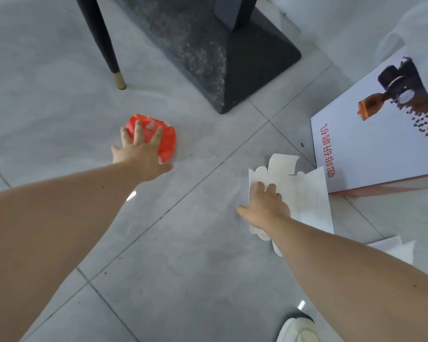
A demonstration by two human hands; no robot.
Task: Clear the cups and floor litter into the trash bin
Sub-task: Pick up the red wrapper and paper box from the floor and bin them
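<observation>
A crumpled red plastic bag (167, 139) lies on the grey tiled floor. My left hand (140, 150) is spread over its near side with fingers apart, resting on it without closing. To the right, a flattened white cardboard piece (307, 193) lies on the floor. My right hand (265, 206) presses on its left part, fingers curled at the edge; whether it grips the card is unclear. No cups and no trash bin are in sight.
A black table base (232, 58) and a black chair leg with a gold tip (104, 43) stand ahead. A white coffee-grinder box (371, 144) lies at the right. Another white paper (393, 248) sits under my right forearm. My shoe (297, 329) is at the bottom.
</observation>
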